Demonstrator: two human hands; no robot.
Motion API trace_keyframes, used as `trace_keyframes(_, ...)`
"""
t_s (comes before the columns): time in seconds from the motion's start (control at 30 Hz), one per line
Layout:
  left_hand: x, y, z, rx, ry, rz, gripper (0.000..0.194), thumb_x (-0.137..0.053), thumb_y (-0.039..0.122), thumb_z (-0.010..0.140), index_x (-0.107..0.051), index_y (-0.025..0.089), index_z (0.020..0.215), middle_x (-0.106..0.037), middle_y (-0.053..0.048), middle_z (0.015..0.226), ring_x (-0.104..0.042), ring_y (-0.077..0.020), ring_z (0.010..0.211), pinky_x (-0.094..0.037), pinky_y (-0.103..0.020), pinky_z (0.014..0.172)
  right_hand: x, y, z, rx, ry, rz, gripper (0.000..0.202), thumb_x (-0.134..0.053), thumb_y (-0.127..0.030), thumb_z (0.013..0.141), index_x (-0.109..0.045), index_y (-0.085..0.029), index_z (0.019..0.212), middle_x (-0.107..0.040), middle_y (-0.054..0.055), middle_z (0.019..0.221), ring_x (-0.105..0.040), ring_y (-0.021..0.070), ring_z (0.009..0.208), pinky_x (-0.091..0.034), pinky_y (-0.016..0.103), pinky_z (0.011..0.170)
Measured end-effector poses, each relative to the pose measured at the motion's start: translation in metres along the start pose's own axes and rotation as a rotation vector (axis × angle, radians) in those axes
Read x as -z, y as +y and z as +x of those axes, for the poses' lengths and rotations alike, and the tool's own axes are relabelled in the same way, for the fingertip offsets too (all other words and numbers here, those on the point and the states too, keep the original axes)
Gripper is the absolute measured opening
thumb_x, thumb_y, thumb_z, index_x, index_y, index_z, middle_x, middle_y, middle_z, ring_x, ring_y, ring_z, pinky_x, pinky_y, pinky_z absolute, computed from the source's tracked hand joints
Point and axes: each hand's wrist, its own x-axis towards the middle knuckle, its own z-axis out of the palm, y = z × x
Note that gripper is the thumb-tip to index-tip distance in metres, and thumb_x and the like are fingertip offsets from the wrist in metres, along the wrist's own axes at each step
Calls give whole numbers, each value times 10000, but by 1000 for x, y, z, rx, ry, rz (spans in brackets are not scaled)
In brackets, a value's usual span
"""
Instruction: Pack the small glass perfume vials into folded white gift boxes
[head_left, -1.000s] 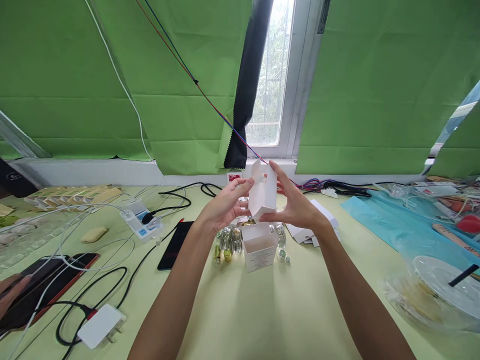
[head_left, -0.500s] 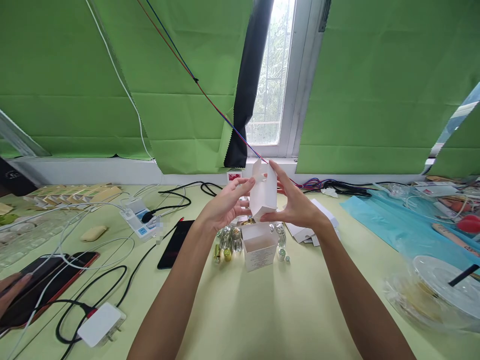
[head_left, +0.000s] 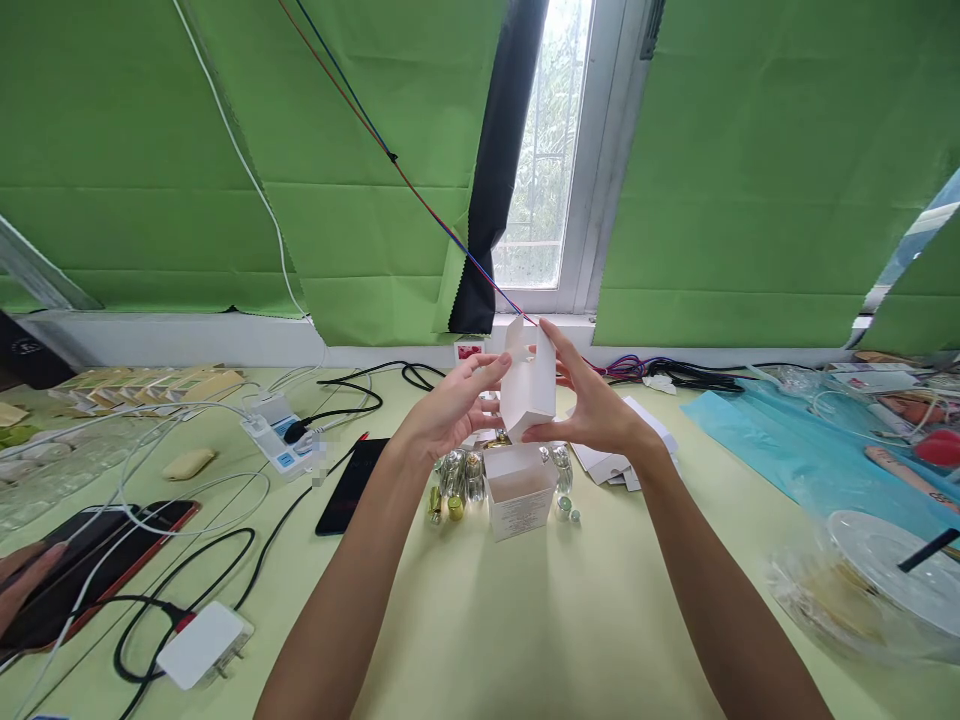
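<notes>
white charger (head_left: 205, 645), blue plastic (head_left: 802, 430)

The left arm (head_left: 337, 590) comes up from about 7 o'clock and is bare. The right arm (head_left: 705, 560) comes up from between 4 and 5 o'clock, and it is bare too. Both look smooth and slim, wide low down and thin near the top, by the left wrist (head_left: 409, 447) and the right wrist (head_left: 639, 447). The left hand (head_left: 448, 415) and the right hand (head_left: 589, 405) are bare, with long, thin fingers (head_left: 559, 345). The nails are too small to see well.
</notes>
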Motion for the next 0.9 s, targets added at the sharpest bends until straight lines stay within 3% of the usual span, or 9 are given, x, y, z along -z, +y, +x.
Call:
trace_keyframes(0.47,-8,-1,0,9,49,0,559,-823,447,779,-525,158,1153,-683,-123,1016,-702,-180,629,-596,-317,539,-1,-2,-1,-18,0,-41,1256,-903,-489,635,-121,-411,1615,-324,60,1646,-457,369,1409,-407,612,1153)
trace_keyframes(0.9,-11,-5,1,1,52,58,596,-836,483,753,-520,185,1161,-715,-104,956,-732,-205,674,-605,-324,592,-2,0,-1,-28,13,-37,1307,-930,-521,584,-133,-415,1614,-295,64,1660,-437,364,1429,-414,598,1152)
